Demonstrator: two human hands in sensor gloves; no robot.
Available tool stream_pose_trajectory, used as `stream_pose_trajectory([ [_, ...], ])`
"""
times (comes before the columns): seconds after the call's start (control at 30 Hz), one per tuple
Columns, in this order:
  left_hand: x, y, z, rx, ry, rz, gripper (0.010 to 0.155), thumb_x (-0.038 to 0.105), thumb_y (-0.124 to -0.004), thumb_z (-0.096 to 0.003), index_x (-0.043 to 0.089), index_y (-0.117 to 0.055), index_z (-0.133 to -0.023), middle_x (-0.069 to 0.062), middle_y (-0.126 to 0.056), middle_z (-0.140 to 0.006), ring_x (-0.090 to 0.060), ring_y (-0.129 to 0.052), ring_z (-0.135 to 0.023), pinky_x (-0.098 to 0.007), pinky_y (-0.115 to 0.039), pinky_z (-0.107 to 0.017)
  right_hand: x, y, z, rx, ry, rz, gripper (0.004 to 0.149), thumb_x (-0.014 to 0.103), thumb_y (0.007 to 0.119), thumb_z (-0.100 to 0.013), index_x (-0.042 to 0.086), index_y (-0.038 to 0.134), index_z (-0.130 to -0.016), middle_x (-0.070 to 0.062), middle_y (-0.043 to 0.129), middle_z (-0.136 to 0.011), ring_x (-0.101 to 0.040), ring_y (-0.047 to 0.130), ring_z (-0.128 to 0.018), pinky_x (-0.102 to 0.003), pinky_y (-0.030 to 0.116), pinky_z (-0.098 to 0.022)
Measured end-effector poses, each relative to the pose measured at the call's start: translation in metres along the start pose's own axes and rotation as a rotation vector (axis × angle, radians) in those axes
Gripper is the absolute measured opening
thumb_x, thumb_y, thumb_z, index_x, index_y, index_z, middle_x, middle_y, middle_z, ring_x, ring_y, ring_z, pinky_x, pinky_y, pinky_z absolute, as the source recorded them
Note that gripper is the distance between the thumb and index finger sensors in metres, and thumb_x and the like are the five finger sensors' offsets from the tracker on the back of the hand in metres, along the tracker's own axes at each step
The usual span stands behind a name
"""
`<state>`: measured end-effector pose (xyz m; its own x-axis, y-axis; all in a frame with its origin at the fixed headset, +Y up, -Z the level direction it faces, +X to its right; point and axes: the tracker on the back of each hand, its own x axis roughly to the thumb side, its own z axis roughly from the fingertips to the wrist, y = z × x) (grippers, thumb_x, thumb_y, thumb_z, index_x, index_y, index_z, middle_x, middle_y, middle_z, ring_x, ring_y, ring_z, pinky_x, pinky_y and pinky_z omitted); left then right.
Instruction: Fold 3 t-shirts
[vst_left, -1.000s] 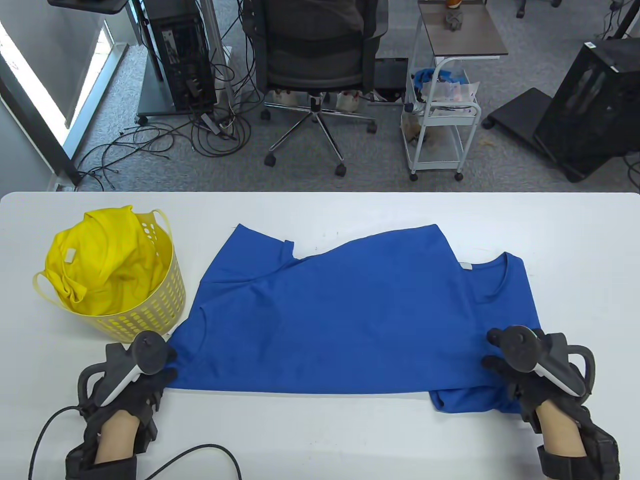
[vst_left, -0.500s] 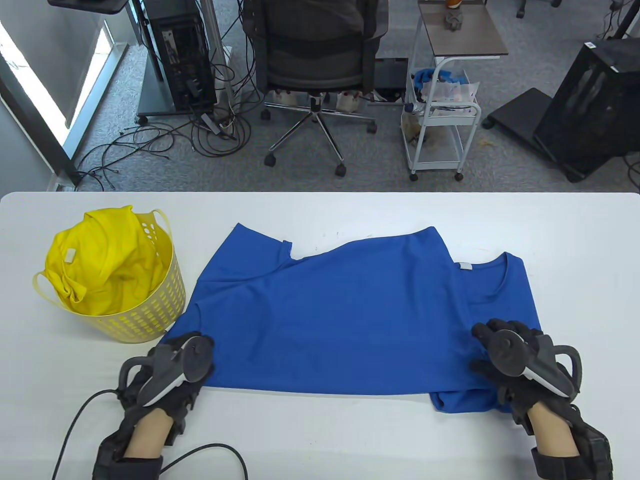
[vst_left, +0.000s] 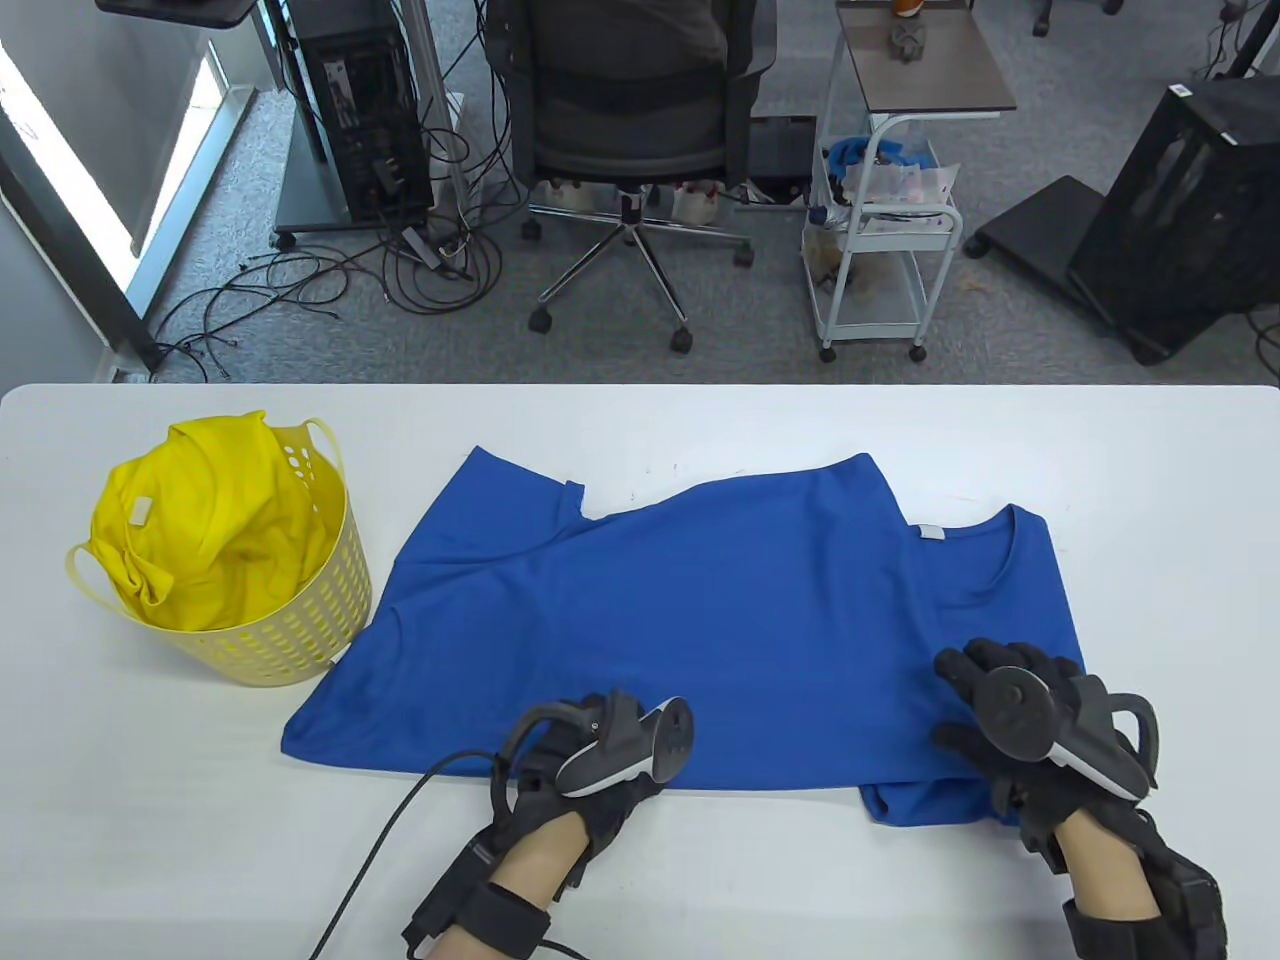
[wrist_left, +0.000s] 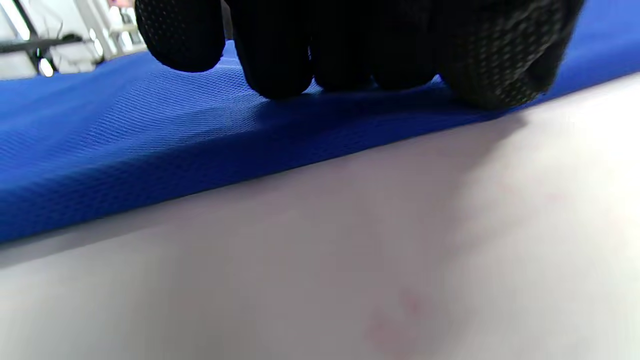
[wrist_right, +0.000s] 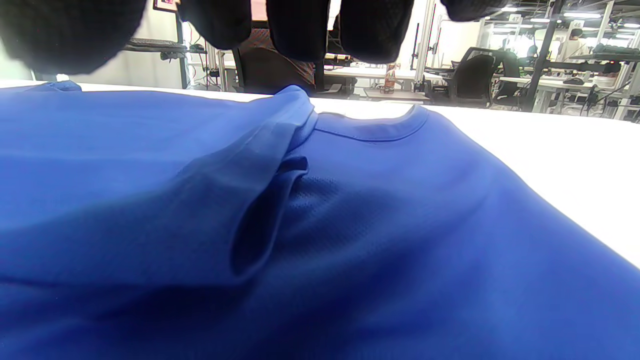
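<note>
Left hand (vst_left: 590, 765) resting fingertips (wrist_left: 280, 65) on near hem of blue shirt (vst_left: 700, 620), gripping nothing. Right hand (vst_left: 1040, 730) lying flat on shirt's near right part. Shirt lying spread mid-counter (vst_left: 1150, 480). Yellow basket (vst_left: 290, 620) sitting far left, holding yellow shirt (vst_left: 200, 530).

Two gloved hands with strapped-on trackers

Black textured sensor gloves are worn on the left hand (vst_left: 585, 775) and right hand (vst_left: 1040, 745); a grey-and-white tracker with a dark ring is strapped to each back, bare wrist skin is seen, and a black cable (vst_left: 390, 840) is attached at the left.
</note>
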<state>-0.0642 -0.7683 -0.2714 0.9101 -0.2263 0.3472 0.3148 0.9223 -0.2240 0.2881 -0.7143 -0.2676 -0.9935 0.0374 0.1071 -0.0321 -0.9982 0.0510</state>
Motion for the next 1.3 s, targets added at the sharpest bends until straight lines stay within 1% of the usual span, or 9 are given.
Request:
stream_pose_trajectory([
  [0.07,-0.0008,-0.0017,0.0028,0.036,-0.028,0.017,0.058,0.055,-0.076,-0.0354,0.042,-0.062,-0.090,0.008,-0.065,-0.100,-0.020,-0.071,-0.093,-0.048,-0.066,-0.071,0.0006,0.0011,-0.0006,0.004,-0.002,0.003,0.070,0.051,0.081,-0.034,0.032,0.060,-0.097,-0.007,0.060,-0.108,-0.044,0.061,-0.101,-0.070,0.046,-0.072],
  [0.17,0.0021,-0.0029,0.0056,0.052,-0.047,0.009,0.046,0.052,-0.075,-0.0368,0.041,-0.070,-0.081,0.007,-0.066,-0.099,-0.020,-0.072,-0.091,-0.049,-0.066,-0.070,0.0013,0.0017,-0.0002,0.005,-0.003,0.005,0.069,0.051,0.081,-0.034,0.032,0.060,-0.097,-0.007,0.060,-0.108,-0.044,0.062,-0.100,-0.071,0.046,-0.072],
  [0.23,0.0035,-0.0017,0.0075,0.080,-0.053,0.001,0.046,0.052,-0.076,-0.0369,0.040,-0.073,-0.081,0.007,-0.069,-0.098,-0.020,-0.075,-0.090,-0.049,-0.068,-0.069,0.0014,0.0022,0.0002,0.005,-0.006,0.003,0.069,0.051,0.081,-0.034,0.032,0.060,-0.097,-0.006,0.060,-0.108,-0.044,0.062,-0.100,-0.071,0.046,-0.072],
  [0.37,0.0009,0.0009,0.0103,-0.016,-0.063,0.033,0.058,0.056,-0.081,-0.0334,0.037,-0.070,-0.088,0.006,-0.066,-0.103,-0.022,-0.073,-0.092,-0.051,-0.067,-0.070,0.0013,0.0022,0.0002,0.009,-0.004,0.001,0.069,0.051,0.081,-0.034,0.032,0.060,-0.097,-0.006,0.060,-0.109,-0.044,0.061,-0.100,-0.071,0.045,-0.072],
  [0.5,0.0051,0.0024,0.0103,0.061,-0.045,0.007,0.053,0.052,-0.083,-0.0324,0.036,-0.076,-0.082,0.006,-0.073,-0.098,-0.021,-0.078,-0.087,-0.050,-0.070,-0.068,0.0014,0.0023,0.0001,0.012,-0.001,-0.004,0.069,0.051,0.081,-0.034,0.032,0.060,-0.097,-0.007,0.059,-0.109,-0.044,0.061,-0.100,-0.071,0.045,-0.072],
  [0.67,0.0028,0.0026,0.0052,0.081,-0.031,0.041,0.044,0.049,-0.083,-0.0328,0.038,-0.080,-0.075,0.007,-0.076,-0.092,-0.020,-0.081,-0.082,-0.050,-0.071,-0.066,0.0018,0.0025,0.0004,0.014,-0.002,-0.002,0.069,0.051,0.081,-0.034,0.032,0.060,-0.097,-0.007,0.060,-0.108,-0.044,0.062,-0.100,-0.071,0.045,-0.072],
  [0.87,0.0025,0.0003,0.0061,0.088,-0.066,0.047,0.042,0.048,-0.082,-0.0360,0.037,-0.080,-0.076,0.008,-0.076,-0.088,-0.018,-0.081,-0.078,-0.046,-0.072,-0.064,0.0016,0.0003,0.0010,0.003,-0.011,-0.012,0.069,0.051,0.081,-0.035,0.032,0.060,-0.097,-0.007,0.060,-0.108,-0.044,0.062,-0.100,-0.071,0.045,-0.072],
  [1.1,0.0024,-0.0021,0.0072,0.138,-0.111,0.068,0.042,0.049,-0.083,-0.0357,0.032,-0.082,-0.074,0.004,-0.079,-0.084,-0.018,-0.084,-0.072,-0.044,-0.075,-0.062,0.0001,0.0049,-0.0005,0.025,-0.001,-0.013,0.068,0.051,0.080,-0.035,0.032,0.060,-0.097,-0.007,0.060,-0.108,-0.044,0.062,-0.100,-0.071,0.045,-0.072],
  [1.3,-0.0024,0.0038,0.0108,0.204,-0.104,0.077,0.042,0.050,-0.083,-0.0358,0.032,-0.083,-0.073,0.006,-0.080,-0.083,-0.017,-0.085,-0.072,-0.043,-0.076,-0.062,0.0014,0.0029,-0.0003,0.025,-0.013,-0.030,0.068,0.051,0.080,-0.035,0.032,0.060,-0.097,-0.007,0.060,-0.108,-0.044,0.062,-0.100,-0.071,0.045,-0.072],
])
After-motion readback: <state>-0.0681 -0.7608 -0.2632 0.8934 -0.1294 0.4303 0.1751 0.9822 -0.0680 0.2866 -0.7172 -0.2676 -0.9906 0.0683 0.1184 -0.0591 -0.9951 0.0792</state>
